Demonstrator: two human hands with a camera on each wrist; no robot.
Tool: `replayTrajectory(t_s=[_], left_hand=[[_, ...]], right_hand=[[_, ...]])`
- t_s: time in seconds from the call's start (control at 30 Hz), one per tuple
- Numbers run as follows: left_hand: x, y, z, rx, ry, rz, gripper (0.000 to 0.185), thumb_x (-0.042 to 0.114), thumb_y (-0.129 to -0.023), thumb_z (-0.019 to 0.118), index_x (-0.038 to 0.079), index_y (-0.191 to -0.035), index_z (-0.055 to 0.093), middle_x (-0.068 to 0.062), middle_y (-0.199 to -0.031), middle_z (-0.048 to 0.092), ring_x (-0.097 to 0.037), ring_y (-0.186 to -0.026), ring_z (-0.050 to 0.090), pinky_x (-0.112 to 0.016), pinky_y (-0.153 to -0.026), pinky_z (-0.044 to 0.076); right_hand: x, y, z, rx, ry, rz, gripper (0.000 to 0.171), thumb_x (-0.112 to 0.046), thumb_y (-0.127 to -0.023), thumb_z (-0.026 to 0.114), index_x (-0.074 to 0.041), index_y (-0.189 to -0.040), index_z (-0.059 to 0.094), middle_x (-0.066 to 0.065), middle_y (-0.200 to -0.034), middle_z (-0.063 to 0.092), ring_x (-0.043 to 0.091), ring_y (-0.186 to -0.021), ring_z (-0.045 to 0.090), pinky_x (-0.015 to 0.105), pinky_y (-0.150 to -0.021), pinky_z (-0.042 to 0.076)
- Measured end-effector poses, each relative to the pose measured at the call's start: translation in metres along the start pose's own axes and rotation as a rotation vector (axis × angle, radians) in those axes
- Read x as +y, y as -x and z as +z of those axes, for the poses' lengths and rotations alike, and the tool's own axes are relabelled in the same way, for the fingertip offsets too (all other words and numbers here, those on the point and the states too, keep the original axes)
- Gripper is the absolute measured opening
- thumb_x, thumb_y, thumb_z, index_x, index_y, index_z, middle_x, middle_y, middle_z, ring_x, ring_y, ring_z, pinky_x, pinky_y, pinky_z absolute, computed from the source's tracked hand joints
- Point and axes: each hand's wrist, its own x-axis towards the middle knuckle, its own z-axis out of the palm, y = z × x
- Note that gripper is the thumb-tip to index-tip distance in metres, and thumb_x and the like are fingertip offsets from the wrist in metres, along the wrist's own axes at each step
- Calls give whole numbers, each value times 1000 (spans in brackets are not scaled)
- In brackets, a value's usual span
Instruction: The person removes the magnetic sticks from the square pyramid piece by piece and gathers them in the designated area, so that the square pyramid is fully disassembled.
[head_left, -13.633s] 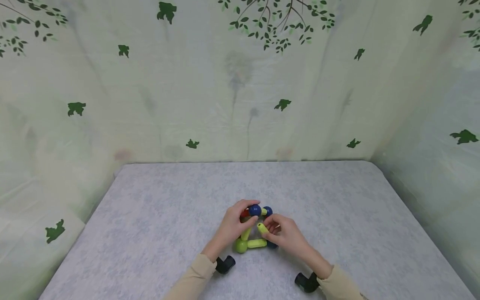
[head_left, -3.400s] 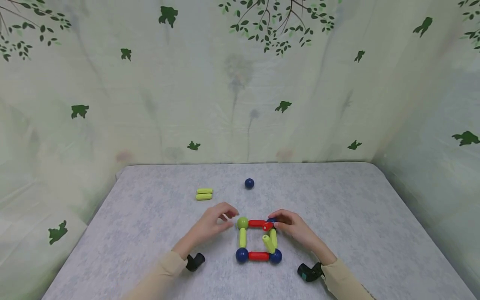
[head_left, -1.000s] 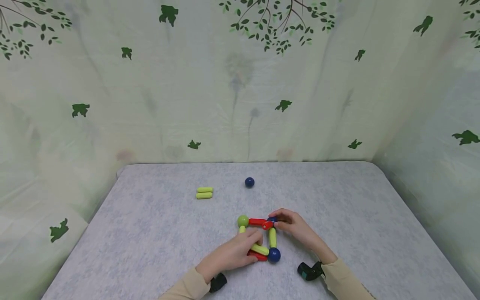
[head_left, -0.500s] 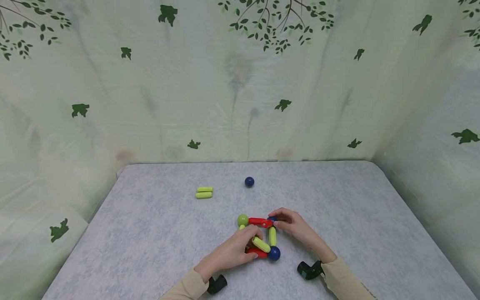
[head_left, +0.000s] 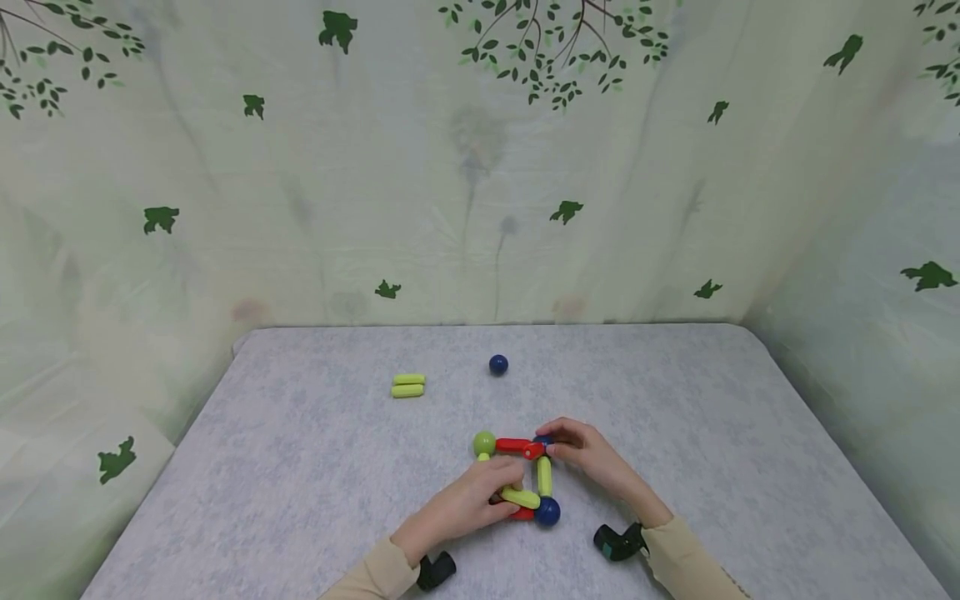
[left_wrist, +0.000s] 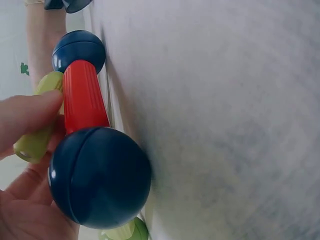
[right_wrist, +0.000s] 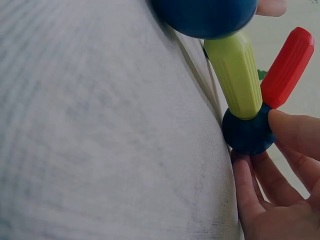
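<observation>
Left grip (head_left: 463, 500) pinches raised lime rod (head_left: 522, 498), right grip (head_left: 588, 457) pinches far-right ball (right_wrist: 248, 132); over-tilting the rod could pop it off the near-right ball (head_left: 548, 512).

A lime rod (head_left: 521, 498) slants up from a blue ball (head_left: 547, 512) above a red rod (left_wrist: 84, 97).

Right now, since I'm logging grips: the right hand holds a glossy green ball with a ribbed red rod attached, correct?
Wrong colour: the right wrist view shows the right hand holding a glossy blue ball, with the ribbed red rod attached.
</observation>
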Motion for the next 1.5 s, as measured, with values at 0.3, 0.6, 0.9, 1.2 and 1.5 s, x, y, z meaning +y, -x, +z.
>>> replayTrajectory(t_s=[0.3, 0.6, 0.9, 1.2, 1.5], left_hand=[[0, 5, -5, 33, 85, -104, 18, 9, -89, 68, 20, -92, 54, 13, -90, 55, -4, -79, 50, -20, -70, 46], [-30, 27, -49, 386, -28, -203, 21, 7, -79, 77, 11, -96, 65, 5, -92, 56, -12, -82, 55, -27, -71, 51], [-78, 41, -92, 556, -209, -517, 20, 2, -81, 74, 3, -96, 60, -10, -97, 59, -26, -89, 53, -40, -76, 46], [-94, 34, -104, 499, -319, -674, 18, 7, -83, 74, 5, -95, 62, -14, -96, 48, -28, -84, 46, -42, -71, 43], [-85, 26, -105, 479, -277, -560, 23, 6, -82, 75, 4, -100, 61, -13, -101, 51, -30, -94, 48, -44, -79, 45]], right_hand=[[1, -1, 0, 2, -13, 14, 28, -10, -96, 57, 0, -122, 59, 11, -119, 59, 23, -106, 56, 34, -89, 45], [-1, -1, 1, 22, 16, 27, 27, -13, -95, 60, -2, -120, 60, 10, -119, 59, 23, -105, 56, 35, -89, 46], [-1, -1, 1, 26, 11, 35, 27, -12, -95, 60, -2, -120, 60, 10, -119, 59, 23, -104, 56, 35, -89, 46], [-1, -1, 2, 23, -3, 35, 27, -8, -95, 58, -1, -122, 59, 10, -120, 58, 24, -104, 55, 36, -88, 46], [-2, -1, 2, 24, 3, 45, 27, -11, -95, 59, -2, -120, 60, 10, -119, 58, 23, -104, 55, 35, -89, 46]])
